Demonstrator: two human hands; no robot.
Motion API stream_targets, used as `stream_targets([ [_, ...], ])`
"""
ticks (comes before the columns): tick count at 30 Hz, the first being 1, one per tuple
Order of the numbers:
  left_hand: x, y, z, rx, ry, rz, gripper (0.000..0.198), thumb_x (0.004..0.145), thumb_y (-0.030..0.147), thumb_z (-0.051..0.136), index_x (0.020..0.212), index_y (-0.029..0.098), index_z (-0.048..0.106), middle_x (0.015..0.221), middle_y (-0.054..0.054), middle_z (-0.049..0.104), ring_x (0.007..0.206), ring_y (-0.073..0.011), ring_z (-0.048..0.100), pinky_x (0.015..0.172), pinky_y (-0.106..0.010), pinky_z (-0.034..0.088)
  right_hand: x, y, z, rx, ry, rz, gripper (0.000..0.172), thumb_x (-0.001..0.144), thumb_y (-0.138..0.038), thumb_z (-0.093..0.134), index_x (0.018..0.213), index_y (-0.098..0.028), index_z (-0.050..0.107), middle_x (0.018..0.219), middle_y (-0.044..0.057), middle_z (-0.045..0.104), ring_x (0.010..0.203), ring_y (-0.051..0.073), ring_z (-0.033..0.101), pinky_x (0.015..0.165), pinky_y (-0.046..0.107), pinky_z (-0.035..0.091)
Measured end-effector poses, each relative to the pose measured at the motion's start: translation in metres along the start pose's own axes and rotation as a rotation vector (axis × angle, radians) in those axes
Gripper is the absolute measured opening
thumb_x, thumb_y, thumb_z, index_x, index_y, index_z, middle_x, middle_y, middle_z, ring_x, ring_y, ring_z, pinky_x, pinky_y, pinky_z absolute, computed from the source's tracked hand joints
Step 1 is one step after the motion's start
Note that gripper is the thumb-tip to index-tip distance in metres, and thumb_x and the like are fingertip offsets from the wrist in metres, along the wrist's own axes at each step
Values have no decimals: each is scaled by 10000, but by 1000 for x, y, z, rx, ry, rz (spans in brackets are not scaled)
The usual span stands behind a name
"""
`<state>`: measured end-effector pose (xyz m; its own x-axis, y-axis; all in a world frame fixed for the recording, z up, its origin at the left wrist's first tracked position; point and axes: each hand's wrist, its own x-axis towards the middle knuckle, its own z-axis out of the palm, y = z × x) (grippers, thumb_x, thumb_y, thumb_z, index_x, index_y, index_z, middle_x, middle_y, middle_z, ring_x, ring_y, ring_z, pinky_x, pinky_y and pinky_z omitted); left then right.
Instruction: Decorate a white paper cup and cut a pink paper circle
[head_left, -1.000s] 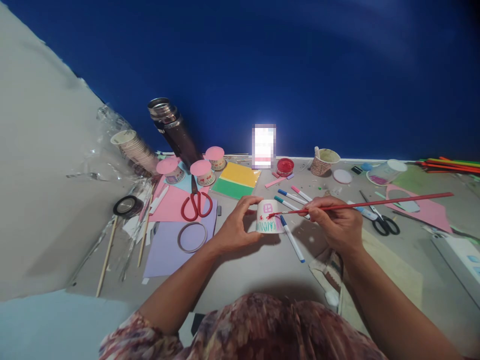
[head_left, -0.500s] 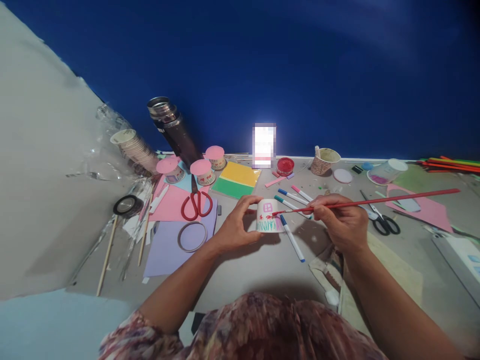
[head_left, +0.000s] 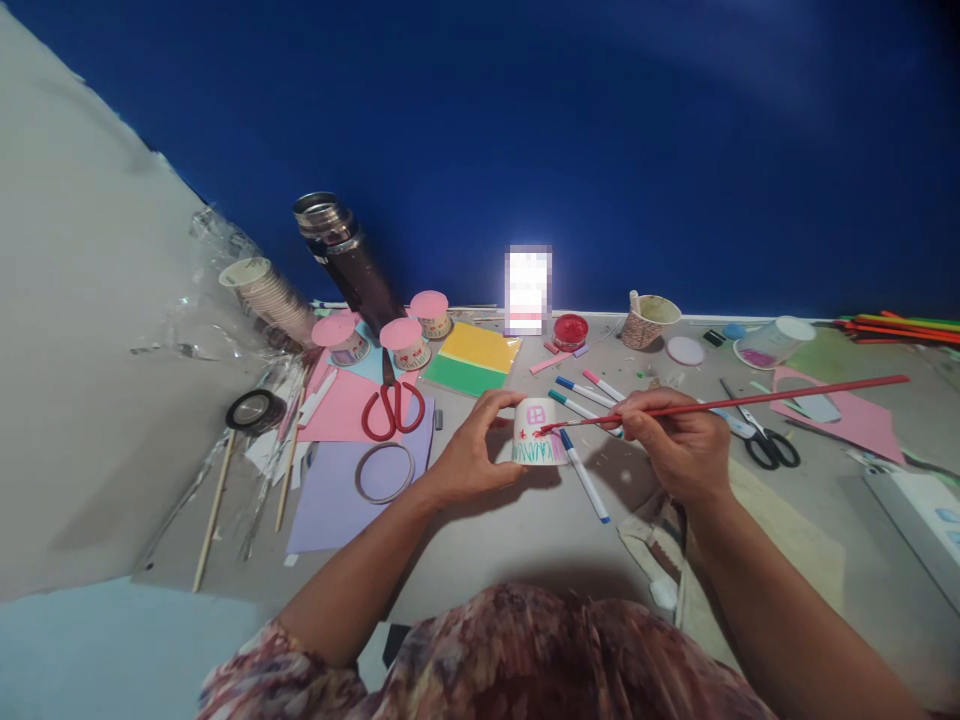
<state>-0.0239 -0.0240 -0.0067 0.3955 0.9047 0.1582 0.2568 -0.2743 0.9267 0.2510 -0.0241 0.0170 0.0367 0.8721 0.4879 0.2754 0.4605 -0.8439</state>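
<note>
My left hand [head_left: 478,448] grips an upside-down paper cup [head_left: 531,443] by its left side, thumb near the lower rim and fingers by the top. The cup bears a pink window drawing, green grass strokes and red marks. A long red paintbrush [head_left: 750,401] is pinched in my right hand [head_left: 675,440]; its tip touches the cup's wall at the red marks. Right beside the cup lies a blue-capped marker [head_left: 586,480]. A pot of red paint [head_left: 571,331] stands open behind the cup.
Three pink-topped cups [head_left: 405,340] stand back left by a dark flask [head_left: 352,265]. Red-handled scissors [head_left: 390,405] and a tape ring [head_left: 384,472] lie on coloured paper. Several markers [head_left: 581,392] lie behind my hands; black-handled scissors [head_left: 769,445] are at right.
The paintbrush tip has shifted slightly left and down on the cup, and my right hand has moved a little left with it. The left hand and cup stay put.
</note>
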Motion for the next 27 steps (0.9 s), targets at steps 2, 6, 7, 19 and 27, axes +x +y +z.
stream_targets([
  [2, 0, 1, 0, 2, -1, -4, 770, 729, 171, 796, 1443, 287, 532, 1473, -108, 551, 1388, -306, 567, 1148, -489, 532, -1, 0, 0, -18, -13, 4, 207, 937, -381, 787, 787, -239, 791, 688, 22, 777, 583, 192, 703, 547, 303, 553],
  [6, 0, 2, 0, 18, -1, -6, 767, 722, 170, 792, 1437, 277, 537, 1463, -109, 553, 1379, -310, 573, 1144, -489, 536, -2, 1, 1, -23, 13, 1, 206, 938, -380, 792, 791, -236, 791, 706, 27, 783, 613, 199, 722, 577, 307, 562],
  [7, 0, 2, 0, 29, -2, -1, 763, 722, 169, 790, 1434, 275, 537, 1462, -108, 553, 1378, -309, 572, 1144, -489, 536, -2, 2, 1, -18, 18, -2, 202, 939, -379, 794, 797, -235, 792, 708, 25, 783, 611, 196, 720, 578, 303, 560],
  [19, 1, 7, -1, 64, -15, -1, 758, 706, 169, 796, 1416, 286, 559, 1455, -100, 574, 1363, -320, 589, 1139, -494, 538, 1, -2, 3, -22, -5, -4, 286, 942, -468, 781, 778, -235, 788, 686, 29, 773, 571, 201, 711, 540, 313, 556],
  [27, 0, 3, -1, 26, -12, 4, 752, 723, 174, 781, 1427, 286, 543, 1466, -102, 554, 1384, -309, 571, 1136, -474, 540, 1, -1, 2, -9, -20, 13, 199, 927, -373, 797, 784, -234, 795, 700, 25, 785, 604, 194, 732, 574, 293, 569],
])
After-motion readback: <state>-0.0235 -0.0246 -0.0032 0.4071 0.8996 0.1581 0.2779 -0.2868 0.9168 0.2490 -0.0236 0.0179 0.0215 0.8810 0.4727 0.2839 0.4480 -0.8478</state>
